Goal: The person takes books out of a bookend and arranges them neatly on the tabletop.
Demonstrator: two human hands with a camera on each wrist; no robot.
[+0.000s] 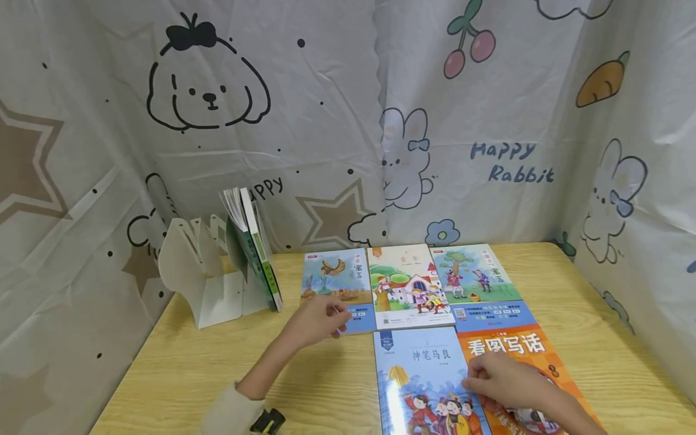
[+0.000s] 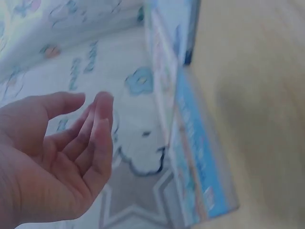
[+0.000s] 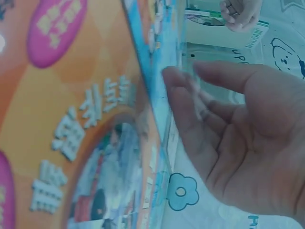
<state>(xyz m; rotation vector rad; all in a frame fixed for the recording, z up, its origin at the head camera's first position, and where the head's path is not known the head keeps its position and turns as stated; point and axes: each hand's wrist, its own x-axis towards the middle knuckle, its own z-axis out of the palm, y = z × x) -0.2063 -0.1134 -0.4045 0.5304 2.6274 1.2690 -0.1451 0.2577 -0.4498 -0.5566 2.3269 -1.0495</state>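
Note:
My left hand [image 1: 317,321] hovers over the lower left part of a blue-covered picture book [image 1: 331,272] with a bird on its cover. In the left wrist view its fingers are loosely bent, with a gap between thumb and fingertips and nothing in the hand. Over the orange book [image 1: 562,377] at the front right is my right hand [image 1: 502,379], its fingertips near the right edge of the light-blue book [image 1: 424,374]. The right wrist view shows that hand empty too, with relaxed fingers beside the orange cover [image 3: 43,105].
A book [image 1: 429,284] with a castle cover and another with a tree cover [image 1: 473,275] complete the back row. On the left, a white bookend rack [image 1: 217,296] holds a few upright books [image 1: 255,254]. A printed curtain [image 1: 326,121] surrounds the wooden table [image 1: 179,362].

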